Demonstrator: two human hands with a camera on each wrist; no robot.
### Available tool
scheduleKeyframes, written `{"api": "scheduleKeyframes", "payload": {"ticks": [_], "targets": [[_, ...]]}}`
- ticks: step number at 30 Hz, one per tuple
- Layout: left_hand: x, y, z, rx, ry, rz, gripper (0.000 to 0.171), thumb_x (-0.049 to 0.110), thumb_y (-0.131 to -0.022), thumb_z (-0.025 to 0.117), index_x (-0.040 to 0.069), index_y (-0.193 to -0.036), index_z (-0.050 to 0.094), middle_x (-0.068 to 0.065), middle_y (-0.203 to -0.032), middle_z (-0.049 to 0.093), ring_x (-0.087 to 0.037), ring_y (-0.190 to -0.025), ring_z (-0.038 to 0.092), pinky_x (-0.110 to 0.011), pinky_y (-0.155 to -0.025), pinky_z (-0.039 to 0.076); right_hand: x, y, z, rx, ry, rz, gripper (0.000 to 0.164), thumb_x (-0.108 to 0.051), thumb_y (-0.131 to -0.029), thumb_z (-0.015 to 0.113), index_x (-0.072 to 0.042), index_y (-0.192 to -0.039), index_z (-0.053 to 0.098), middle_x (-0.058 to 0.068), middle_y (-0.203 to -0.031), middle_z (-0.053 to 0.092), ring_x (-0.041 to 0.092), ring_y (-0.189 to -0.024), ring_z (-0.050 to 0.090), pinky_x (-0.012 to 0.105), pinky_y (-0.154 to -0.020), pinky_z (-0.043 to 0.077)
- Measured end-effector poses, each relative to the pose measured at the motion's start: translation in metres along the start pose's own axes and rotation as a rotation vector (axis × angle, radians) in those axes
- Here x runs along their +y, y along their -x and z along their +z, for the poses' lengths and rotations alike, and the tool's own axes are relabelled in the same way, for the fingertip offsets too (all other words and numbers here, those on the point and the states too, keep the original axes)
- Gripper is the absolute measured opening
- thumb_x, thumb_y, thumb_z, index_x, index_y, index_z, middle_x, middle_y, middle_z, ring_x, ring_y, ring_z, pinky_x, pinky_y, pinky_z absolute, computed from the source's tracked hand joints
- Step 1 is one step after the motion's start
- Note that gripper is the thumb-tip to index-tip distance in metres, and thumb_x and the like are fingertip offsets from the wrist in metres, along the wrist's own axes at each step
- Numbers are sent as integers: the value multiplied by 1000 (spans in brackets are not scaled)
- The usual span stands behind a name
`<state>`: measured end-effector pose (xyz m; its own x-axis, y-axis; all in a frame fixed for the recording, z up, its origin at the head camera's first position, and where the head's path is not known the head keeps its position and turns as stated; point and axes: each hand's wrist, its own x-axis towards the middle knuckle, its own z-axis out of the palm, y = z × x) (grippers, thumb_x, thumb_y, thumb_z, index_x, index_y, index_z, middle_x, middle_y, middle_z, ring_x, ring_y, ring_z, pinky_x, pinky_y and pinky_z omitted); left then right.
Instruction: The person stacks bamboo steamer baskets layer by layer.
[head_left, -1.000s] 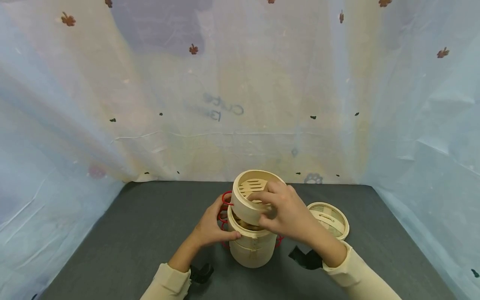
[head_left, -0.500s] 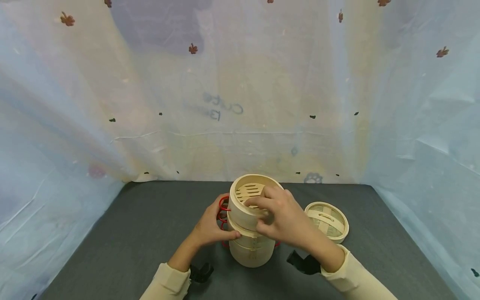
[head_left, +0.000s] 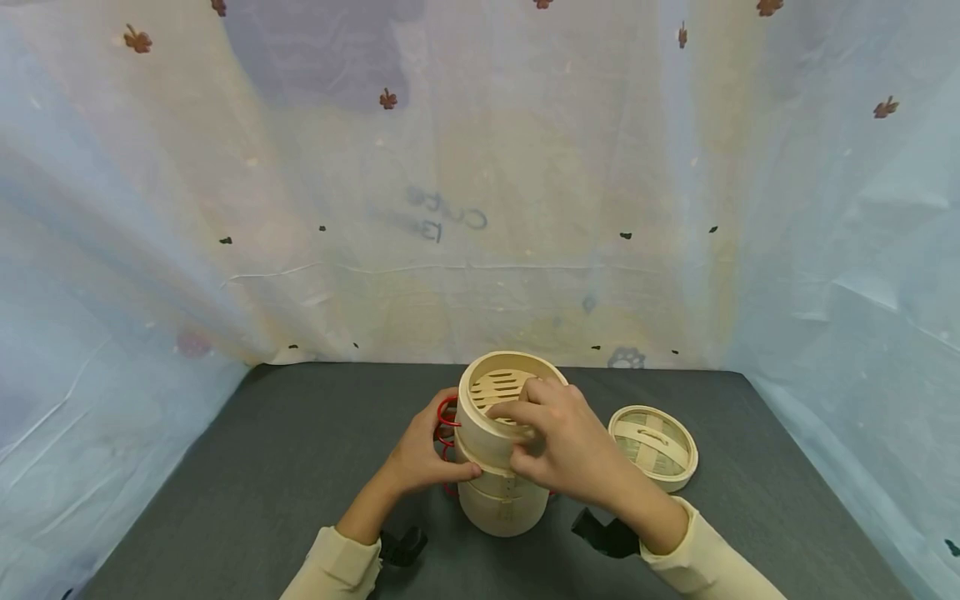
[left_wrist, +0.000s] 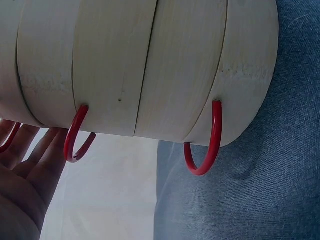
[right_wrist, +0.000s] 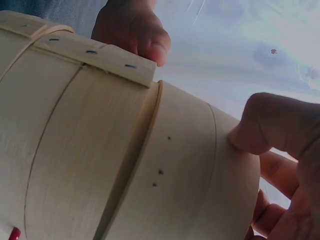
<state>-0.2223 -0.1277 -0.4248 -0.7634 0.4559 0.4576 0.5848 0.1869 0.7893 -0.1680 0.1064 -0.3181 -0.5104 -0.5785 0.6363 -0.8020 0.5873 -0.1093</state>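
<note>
- Since a second ago, the upper tier [head_left: 480, 427] has been lowered onto the lower tiers [head_left: 502, 507]; the inside of the tier beneath, then exposed, is now hidden in the head view.
- Its tilt has been reduced, and the stack is now seen as nearly one column, standing on the table [head_left: 322, 467].
- A dark gap is nevertheless shown along the joint in the right wrist view, so full seating cannot be confirmed.
- The upper tier is pinched by the right hand [head_left: 566, 437], the thumb pressed to the outer wall and the fingers bent over the rim; no release has been made.
- The lower tiers are held by the left hand [head_left: 423, 450] in a wide grip, the thumb laid across the front and the fingers reaching round the far side, partly hidden.
- The red loops [left_wrist: 215, 140] are seen on that side, the topmost having been carried down with its tier.
- The lid [head_left: 652, 446] is left on the table, right of the stack and apart from it.
- By judgement, the stacking of this tier is almost complete, with only its fit at the joint left in doubt.
</note>
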Motion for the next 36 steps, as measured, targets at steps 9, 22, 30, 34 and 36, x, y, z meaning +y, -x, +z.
{"api": "scheduleKeyframes", "payload": {"ticks": [9,22,30,34,36], "targets": [[1,1,0,1,0,-5,88,36,-70,85,19,-143,38,-7,-127,58,-15,-103,64,-31,-80,57,-2,0,-1,-26,-12,23,41,-9,-67,70,-25,-104,72,-12,-76,44,2,-71,34,28,-71,30],[2,1,0,11,-4,-20,89,31,-69,86,22,-144,37,-7,-128,58,-17,-104,63,-31,-80,56,-2,0,-1,-30,-26,21,41,-10,-67,71,-27,-104,71,-12,-77,43,2,-72,34,29,-70,29],[4,1,0,20,-26,-48,90,30,-67,86,29,-143,38,-1,-130,57,-18,-108,61,-34,-83,55,-3,-1,2,-18,-40,-7,41,-8,-65,71,-25,-102,72,-11,-75,41,2,-71,33,29,-70,29],[3,1,0,17,-24,-52,89,30,-67,86,30,-143,38,0,-129,57,-18,-107,62,-34,-82,55,-3,0,2,-24,-35,-8,40,-8,-65,72,-25,-102,72,-11,-75,42,2,-70,33,29,-71,30],[3,1,0,16,-24,-48,89,31,-68,86,28,-143,38,-1,-129,57,-18,-105,63,-33,-82,55,-4,0,2,-30,-31,-4,41,-9,-66,72,-26,-103,72,-12,-76,42,2,-70,33,29,-70,29]]}}
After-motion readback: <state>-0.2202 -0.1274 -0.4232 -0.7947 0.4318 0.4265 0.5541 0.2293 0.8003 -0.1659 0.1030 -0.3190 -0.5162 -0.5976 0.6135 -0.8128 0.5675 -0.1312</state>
